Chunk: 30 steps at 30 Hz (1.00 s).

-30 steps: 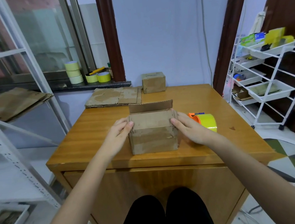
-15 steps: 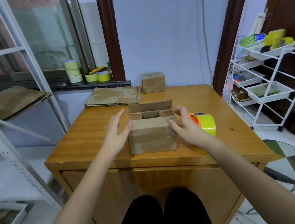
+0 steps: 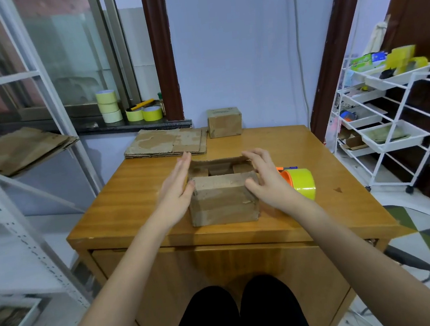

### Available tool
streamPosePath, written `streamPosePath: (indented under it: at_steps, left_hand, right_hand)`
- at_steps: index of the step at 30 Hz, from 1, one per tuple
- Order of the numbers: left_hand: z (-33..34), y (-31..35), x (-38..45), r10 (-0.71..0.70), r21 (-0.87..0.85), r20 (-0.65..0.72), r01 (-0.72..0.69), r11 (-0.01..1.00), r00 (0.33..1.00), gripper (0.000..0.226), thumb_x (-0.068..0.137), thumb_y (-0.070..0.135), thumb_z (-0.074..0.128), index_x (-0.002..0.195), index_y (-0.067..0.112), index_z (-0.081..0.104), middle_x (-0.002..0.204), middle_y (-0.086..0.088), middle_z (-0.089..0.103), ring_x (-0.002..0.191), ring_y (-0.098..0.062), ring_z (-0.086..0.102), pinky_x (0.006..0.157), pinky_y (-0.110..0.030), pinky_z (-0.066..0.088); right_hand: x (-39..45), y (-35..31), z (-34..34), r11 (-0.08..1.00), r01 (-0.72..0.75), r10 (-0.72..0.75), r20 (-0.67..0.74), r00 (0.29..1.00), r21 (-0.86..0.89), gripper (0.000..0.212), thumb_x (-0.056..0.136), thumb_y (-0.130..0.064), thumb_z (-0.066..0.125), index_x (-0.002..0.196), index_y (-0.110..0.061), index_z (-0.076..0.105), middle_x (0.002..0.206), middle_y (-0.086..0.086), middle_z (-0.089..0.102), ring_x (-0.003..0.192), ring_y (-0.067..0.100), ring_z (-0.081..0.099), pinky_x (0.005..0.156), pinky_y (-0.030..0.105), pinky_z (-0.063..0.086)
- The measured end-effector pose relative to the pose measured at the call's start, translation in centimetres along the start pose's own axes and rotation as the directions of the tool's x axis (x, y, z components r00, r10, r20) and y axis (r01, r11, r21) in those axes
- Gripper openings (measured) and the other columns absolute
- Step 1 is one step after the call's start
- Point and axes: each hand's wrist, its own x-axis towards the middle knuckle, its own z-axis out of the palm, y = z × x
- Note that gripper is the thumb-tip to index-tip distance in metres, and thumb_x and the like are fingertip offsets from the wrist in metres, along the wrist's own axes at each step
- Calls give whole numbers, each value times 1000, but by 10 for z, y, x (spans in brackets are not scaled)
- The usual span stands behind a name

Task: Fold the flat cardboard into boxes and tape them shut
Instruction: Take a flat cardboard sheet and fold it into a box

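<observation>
Box (image 3: 223, 202) top open, hands (image 3: 175, 191) flanking

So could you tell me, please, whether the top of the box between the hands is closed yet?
Not yet. The box has its far flap standing up, with a dark gap showing behind the folded near flap.

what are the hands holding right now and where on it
The half-folded box, steadied from both sides: the left hand lies flat against its left wall, the right hand against its right wall, fingers reaching toward the far flap. Neither hand grips it.
</observation>
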Motion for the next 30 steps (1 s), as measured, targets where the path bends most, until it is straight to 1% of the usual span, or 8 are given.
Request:
streamPosePath:
  at_steps: [6,10,14,16,18,22,26,30]
  left_hand:
    - [4,-9,-2,61,30,-14,-61,998,998,45,104,14,30,148,25,27,151,17,18,142,-2,6,120,-40,7]
    - [5,-17,-1,68,-4,-13,-68,998,998,38,104,14,30,137,22,48,146,16,30,142,-7,15,119,-45,13]
    - [7,-17,0,55,-65,-26,-57,996,998,37,103,11,31,133,18,53,143,15,34,139,-5,19,119,-36,14]
    - [7,-18,-1,49,-84,-21,-51,995,999,37,104,12,31,133,18,53,144,15,34,140,-5,19,117,-30,14]
    - [8,-19,0,46,-98,-16,-47,994,999,36,104,13,31,132,18,53,144,14,35,142,-7,21,115,-26,14]
    - [11,-19,2,28,-134,3,-28,991,1000,36,104,16,31,133,18,53,148,9,36,143,-11,25,119,-34,17]
    - [13,-13,3,21,-159,13,-18,987,1000,35,104,18,32,133,16,52,150,6,37,141,-10,27,119,-35,19]
    - [19,-7,6,21,-168,22,-17,986,1000,34,104,19,33,133,19,51,149,7,37,140,-8,28,117,-31,20]
  right_hand:
    - [-4,5,4,996,21,-25,-50,998,-81,34,94,-10,48,127,-6,55,123,1,43,124,17,38,104,19,25]
    - [-3,2,2,992,-13,9,-33,999,-123,34,96,-14,44,128,-8,55,127,2,45,125,14,38,101,20,29]
    - [-10,-1,-3,970,27,-25,10,1000,-240,39,101,-25,39,136,-11,50,138,2,44,129,17,39,106,28,31]
    - [-21,0,-9,948,65,-89,-64,994,-311,45,99,-32,40,138,-11,46,143,5,42,131,21,38,106,32,32]
    - [-33,2,-20,934,61,-137,-195,971,-352,48,94,-28,52,139,-10,45,143,8,43,131,23,39,104,33,34]
    - [-61,21,-39,962,-107,5,-378,926,-251,65,86,-16,66,142,-5,36,144,11,41,134,24,36,105,39,37]
    - [-86,47,-42,961,-275,235,-435,869,-29,74,88,-11,62,148,-6,20,144,7,39,127,19,44,94,40,44]
    - [-101,72,-44,928,-334,254,-374,892,-165,58,86,-9,64,138,-3,39,132,13,49,119,27,52,90,41,48]
